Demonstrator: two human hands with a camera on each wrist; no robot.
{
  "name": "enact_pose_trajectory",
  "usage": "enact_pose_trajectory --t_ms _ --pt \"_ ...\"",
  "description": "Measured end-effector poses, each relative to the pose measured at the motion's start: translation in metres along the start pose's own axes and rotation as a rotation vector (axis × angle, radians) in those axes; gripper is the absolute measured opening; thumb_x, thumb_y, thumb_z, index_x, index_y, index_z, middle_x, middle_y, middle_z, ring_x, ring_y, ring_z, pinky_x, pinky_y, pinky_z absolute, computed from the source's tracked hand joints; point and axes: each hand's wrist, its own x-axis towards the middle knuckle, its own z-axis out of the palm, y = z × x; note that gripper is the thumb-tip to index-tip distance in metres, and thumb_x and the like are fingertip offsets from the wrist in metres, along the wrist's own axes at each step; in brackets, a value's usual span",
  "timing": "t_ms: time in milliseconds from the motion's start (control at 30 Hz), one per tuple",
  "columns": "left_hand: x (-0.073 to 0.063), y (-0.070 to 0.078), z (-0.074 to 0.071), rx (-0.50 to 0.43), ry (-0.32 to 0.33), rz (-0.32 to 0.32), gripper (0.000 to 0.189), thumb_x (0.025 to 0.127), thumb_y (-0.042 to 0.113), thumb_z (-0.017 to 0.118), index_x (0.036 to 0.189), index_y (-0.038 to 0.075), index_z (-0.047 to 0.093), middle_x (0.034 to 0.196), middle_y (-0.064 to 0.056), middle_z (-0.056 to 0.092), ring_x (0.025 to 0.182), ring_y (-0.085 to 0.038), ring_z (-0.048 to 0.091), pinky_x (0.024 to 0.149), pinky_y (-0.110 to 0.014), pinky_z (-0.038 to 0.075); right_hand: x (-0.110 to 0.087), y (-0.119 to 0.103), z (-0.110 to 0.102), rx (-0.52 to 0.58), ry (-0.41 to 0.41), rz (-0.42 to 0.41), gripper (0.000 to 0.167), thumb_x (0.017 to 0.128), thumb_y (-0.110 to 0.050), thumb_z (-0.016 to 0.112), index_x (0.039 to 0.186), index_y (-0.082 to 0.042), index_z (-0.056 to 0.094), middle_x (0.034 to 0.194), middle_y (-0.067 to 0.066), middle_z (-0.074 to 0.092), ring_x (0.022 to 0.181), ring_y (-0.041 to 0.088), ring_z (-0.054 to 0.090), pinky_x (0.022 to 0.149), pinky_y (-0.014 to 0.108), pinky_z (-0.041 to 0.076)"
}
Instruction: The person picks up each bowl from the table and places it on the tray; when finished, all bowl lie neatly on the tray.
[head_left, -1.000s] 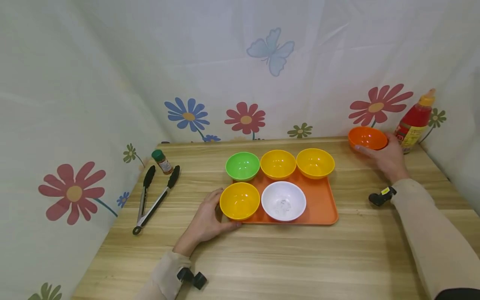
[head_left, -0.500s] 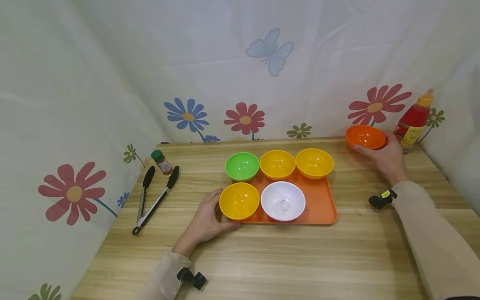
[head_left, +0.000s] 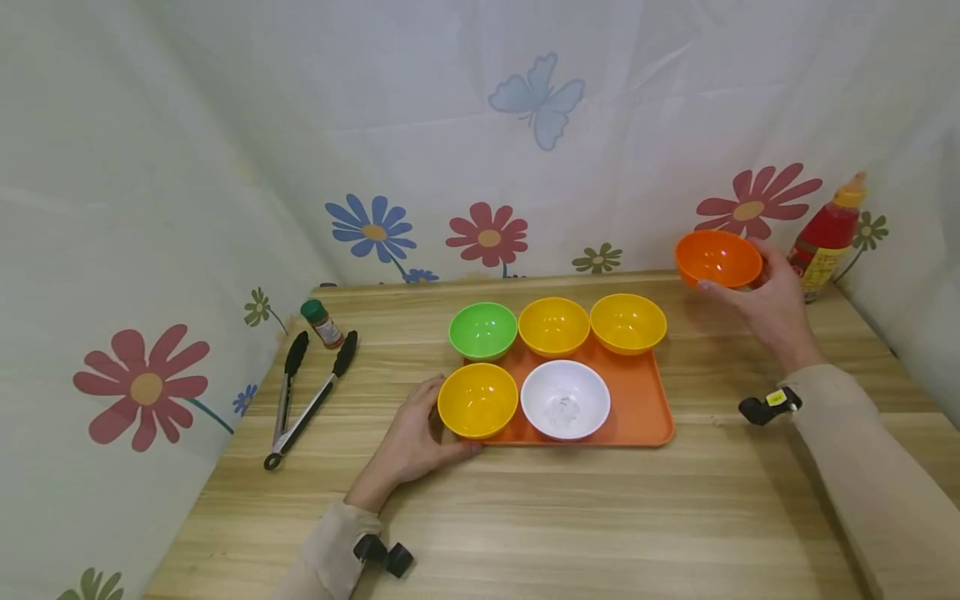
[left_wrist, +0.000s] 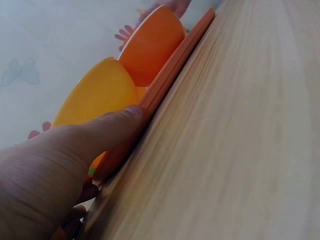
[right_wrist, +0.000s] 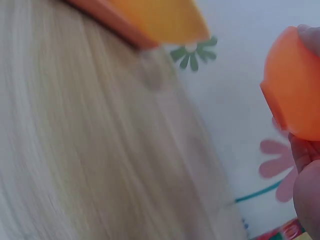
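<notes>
My right hand grips an orange bowl by its right side, thumb at the near side. In the right wrist view the orange bowl is raised off the table, its base ring showing. My left hand holds the near left corner of an orange tray, thumb along its front edge. On the tray stand a green bowl, two yellow bowls at the back, a yellow bowl at front left and a bowl with a white inside beside it.
A red sauce bottle with a yellow cap stands at the back right corner, close behind my right hand. Spread tongs and a small green-capped jar are on the left of the wooden table. A flowered curtain hangs behind.
My right hand has lifted the orange bowl from the back right of the table and moved it slightly left. My left hand and the tray have stayed in place.
</notes>
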Motion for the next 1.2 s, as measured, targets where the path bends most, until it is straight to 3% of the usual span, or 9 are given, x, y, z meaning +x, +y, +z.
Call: enact_pose_trajectory --t_ms 133,400,567,733,967,1200 --pt "0.001 -0.001 0.001 -0.006 0.002 0.008 0.099 0.074 0.055 0.102 0.158 0.021 0.06 0.159 -0.001 0.058 0.152 -0.028 0.05 0.13 -0.059 0.038 -0.008 -0.017 -0.001 0.003 0.0 -0.025 0.101 0.099 -0.047 0.085 0.178 -0.022 0.026 0.177 0.013 0.038 0.158 0.038 0.041 0.13 0.043 0.041" --pt "0.002 -0.002 0.002 -0.017 0.004 0.013 0.1 0.074 0.057 0.101 0.158 0.022 0.06 0.161 0.001 0.057 0.153 -0.028 0.049 0.13 -0.061 0.039 -0.039 -0.044 -0.004 0.045 -0.032 -0.121 0.094 0.099 -0.032 0.088 0.174 -0.025 0.032 0.171 0.009 0.045 0.15 0.025 0.049 0.112 0.009 0.046" --pt "0.003 -0.001 0.001 -0.016 0.002 0.009 0.101 0.075 0.057 0.101 0.159 0.021 0.059 0.162 0.0 0.057 0.153 -0.028 0.049 0.13 -0.061 0.039 -0.06 -0.053 -0.004 0.091 -0.103 -0.177 0.092 0.097 -0.015 0.089 0.172 -0.021 0.035 0.166 0.009 0.047 0.138 0.009 0.051 0.104 0.007 0.049" --pt "0.002 -0.001 0.001 -0.001 0.0 0.002 0.101 0.075 0.056 0.101 0.159 0.02 0.058 0.162 -0.002 0.057 0.153 -0.029 0.049 0.13 -0.061 0.039 -0.079 -0.057 0.0 0.13 -0.192 -0.208 0.095 0.096 -0.001 0.087 0.172 -0.014 0.031 0.166 0.012 0.045 0.137 0.004 0.05 0.102 0.005 0.049" --pt "0.001 -0.001 0.001 0.014 -0.006 -0.01 0.103 0.075 0.056 0.101 0.16 0.018 0.057 0.163 -0.005 0.056 0.155 -0.031 0.048 0.13 -0.062 0.037 -0.103 -0.05 0.008 0.148 -0.323 -0.216 0.096 0.09 0.003 0.09 0.168 -0.009 0.035 0.16 0.008 0.05 0.134 0.0 0.054 0.103 0.006 0.05" --pt "0.0 -0.001 0.001 0.014 -0.011 -0.019 0.104 0.075 0.057 0.101 0.161 0.017 0.057 0.165 -0.007 0.055 0.156 -0.033 0.047 0.131 -0.063 0.037 -0.118 -0.036 0.016 0.126 -0.463 -0.171 0.098 0.088 -0.005 0.095 0.167 -0.005 0.036 0.162 0.016 0.048 0.13 -0.002 0.057 0.103 0.009 0.051"
